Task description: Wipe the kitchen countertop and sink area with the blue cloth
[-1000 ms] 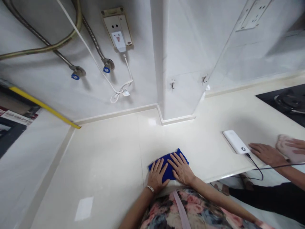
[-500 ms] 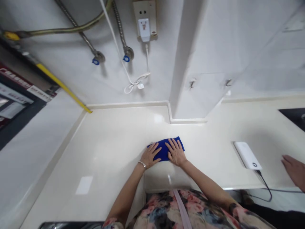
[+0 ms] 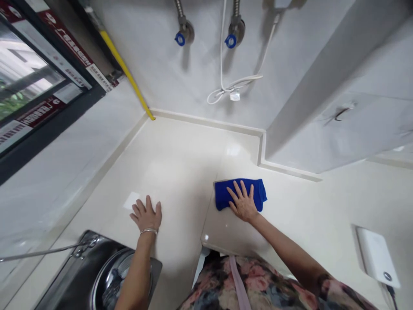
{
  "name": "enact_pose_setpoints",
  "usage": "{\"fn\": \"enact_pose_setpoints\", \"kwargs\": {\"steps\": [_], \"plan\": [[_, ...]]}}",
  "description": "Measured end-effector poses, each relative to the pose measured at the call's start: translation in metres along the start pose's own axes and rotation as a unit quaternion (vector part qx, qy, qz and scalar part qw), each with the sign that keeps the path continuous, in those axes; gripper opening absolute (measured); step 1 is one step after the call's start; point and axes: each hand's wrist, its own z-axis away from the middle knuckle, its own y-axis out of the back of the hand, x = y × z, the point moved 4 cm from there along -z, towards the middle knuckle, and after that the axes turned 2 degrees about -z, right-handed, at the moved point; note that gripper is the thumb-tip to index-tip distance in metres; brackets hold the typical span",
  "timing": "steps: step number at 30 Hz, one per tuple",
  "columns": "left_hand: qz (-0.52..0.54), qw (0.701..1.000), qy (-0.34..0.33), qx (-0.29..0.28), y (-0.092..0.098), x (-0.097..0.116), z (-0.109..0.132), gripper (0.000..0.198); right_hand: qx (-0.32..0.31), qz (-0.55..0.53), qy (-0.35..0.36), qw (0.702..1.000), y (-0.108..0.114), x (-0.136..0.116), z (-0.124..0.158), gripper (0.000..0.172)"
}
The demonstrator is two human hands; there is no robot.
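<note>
A folded blue cloth (image 3: pixel 222 194) lies flat on the cream countertop (image 3: pixel 180 172), near the inner corner of the wall. My right hand (image 3: pixel 243 202) rests on top of the cloth with its fingers spread, pressing it flat rather than gripping it. Off to the left, my left hand (image 3: pixel 146 215) lies palm down on the bare counter, fingers apart and holding nothing. It is just above the sink's edge and wears a bracelet on the wrist.
A metal sink (image 3: pixel 80 267) with a round basin is at lower left. On the right lies a white power bank (image 3: pixel 377 256) with a cable. A yellow pipe (image 3: pixel 127 73), valves and a white cord (image 3: pixel 230 88) run along the wall. A window is at upper left.
My left hand has left the cloth and moved left onto the counter. My right hand stays on the cloth. The view has turned left, bringing the sink in; another person's hand has gone from view.
</note>
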Motion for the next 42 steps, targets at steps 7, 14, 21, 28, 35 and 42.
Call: {"fn": "enact_pose_setpoints", "kwargs": {"steps": [7,14,21,28,35,42], "plan": [[-0.005,0.999,0.004,0.031,0.002,0.008,0.007,0.074,0.0,0.015,-0.062,0.998,0.007,0.025,-0.107,0.066],[-0.015,0.998,0.001,0.056,-0.002,0.006,0.005,0.077,-0.013,0.017,-0.14,0.99,0.012,0.057,-0.234,0.067],[-0.011,0.996,-0.014,0.083,-0.008,0.002,0.007,0.075,0.027,0.002,-0.23,0.973,0.004,0.052,-0.334,0.073],[-0.012,0.998,-0.008,0.061,-0.021,-0.009,0.008,0.074,0.06,-0.002,-0.255,0.965,-0.015,0.006,-0.381,0.081],[-0.014,0.998,-0.033,0.059,-0.023,-0.012,0.013,0.08,0.051,-0.033,-0.094,0.994,-0.025,-0.122,-0.447,0.081],[0.005,0.998,-0.036,0.048,-0.027,-0.016,0.015,0.083,0.037,-0.108,0.117,0.987,-0.031,-0.267,-0.438,0.073]]}}
